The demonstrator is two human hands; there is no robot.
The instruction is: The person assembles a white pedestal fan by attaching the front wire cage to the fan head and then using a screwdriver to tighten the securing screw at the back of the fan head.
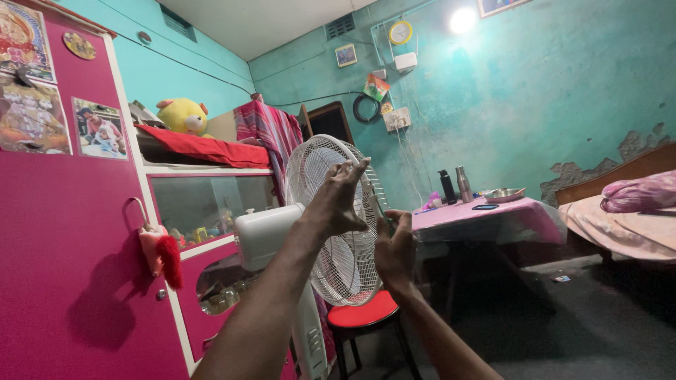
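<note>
Two grips I have up: left hand (340, 200) spread open on the white wire-caged pedestal fan (338, 218), right hand (396, 248) pinching its rim.

Home bedroom: bed (627, 218) at right, pink wardrobe (70, 232), soft toy (184, 116), cloth-covered table (486, 214), peeling turquoise walls (563, 91)

Two bare forearms show from the bottom edge of the view, lean and sinewy, with no sleeves, cuffs or gloves on them. The left hand (336, 200) wears no ring, watch or bracelet, and its wrist is uncovered. The right hand (396, 248) is likewise bare, with no band at the wrist. No clothing reaches either arm as far as the view shows.
</note>
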